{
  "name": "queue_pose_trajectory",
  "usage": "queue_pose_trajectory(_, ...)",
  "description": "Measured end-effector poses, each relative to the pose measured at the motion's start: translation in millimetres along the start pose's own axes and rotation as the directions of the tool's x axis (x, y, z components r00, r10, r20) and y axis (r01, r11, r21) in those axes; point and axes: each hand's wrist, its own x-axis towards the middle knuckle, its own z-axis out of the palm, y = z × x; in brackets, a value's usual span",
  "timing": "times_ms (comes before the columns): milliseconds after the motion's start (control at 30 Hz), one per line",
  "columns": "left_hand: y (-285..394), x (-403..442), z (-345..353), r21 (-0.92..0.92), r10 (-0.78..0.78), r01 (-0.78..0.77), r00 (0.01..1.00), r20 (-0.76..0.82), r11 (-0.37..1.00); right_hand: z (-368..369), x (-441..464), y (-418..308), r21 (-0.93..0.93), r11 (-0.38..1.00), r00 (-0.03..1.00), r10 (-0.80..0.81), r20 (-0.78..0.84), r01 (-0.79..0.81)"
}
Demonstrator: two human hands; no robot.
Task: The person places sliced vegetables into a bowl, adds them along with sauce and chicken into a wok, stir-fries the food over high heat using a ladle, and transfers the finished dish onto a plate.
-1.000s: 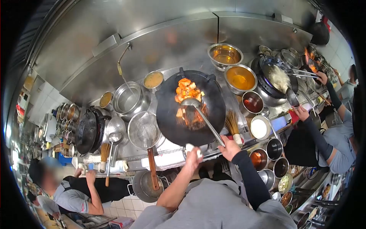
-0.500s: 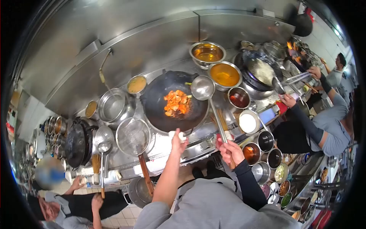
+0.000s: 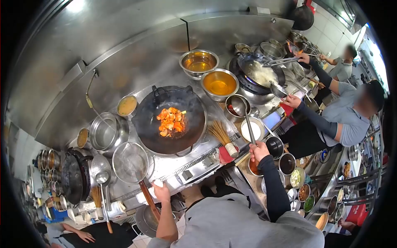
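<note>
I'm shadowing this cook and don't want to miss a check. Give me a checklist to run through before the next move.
1. Long-handled steel ladle gripped in the right hand: ok.
2. Orange food pieces inside the round black wok: ok, gathered near its middle.
3. Ladle bowl clear of the food: ok, it appears over the round steel pot of dark red sauce.
4. Ladle dipped into the sauce: cannot tell from this angle.
5. Left hand on the wok: not ok, it is apart from it, near the brown wooden strainer handle.
6. Flame under the wok: cannot tell, hidden.
</note>
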Motion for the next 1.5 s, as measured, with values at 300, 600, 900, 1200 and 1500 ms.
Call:
queue_pose_trajectory(300,10,-4,-5,-0.076,-0.041,0.040,0.999,-0.014,0.996,-30,15,-3,0.580,0.780,0.955,0.073,0.287,-0.234)
queue_pose_trajectory(600,12,-5,-5,-0.047,-0.075,0.074,0.997,-0.024,0.996,-14,-52,-35,0.597,0.746,0.873,-0.044,0.486,-0.295)
queue_pose_trajectory(900,18,11,11,-0.325,-0.199,0.226,0.973,0.113,0.919,135,32,-25,0.129,0.988,0.873,0.008,0.487,-0.081)
queue_pose_trajectory(1200,170,39,89,-0.547,-0.143,0.797,0.591,0.794,0.255,234,63,26,-0.436,0.794,0.822,-0.135,0.553,0.424)
queue_pose_trajectory(1500,174,30,100,-0.699,-0.239,0.712,0.692,0.681,0.068,96,-37,18,-0.640,0.373,0.739,-0.277,0.615,0.672)
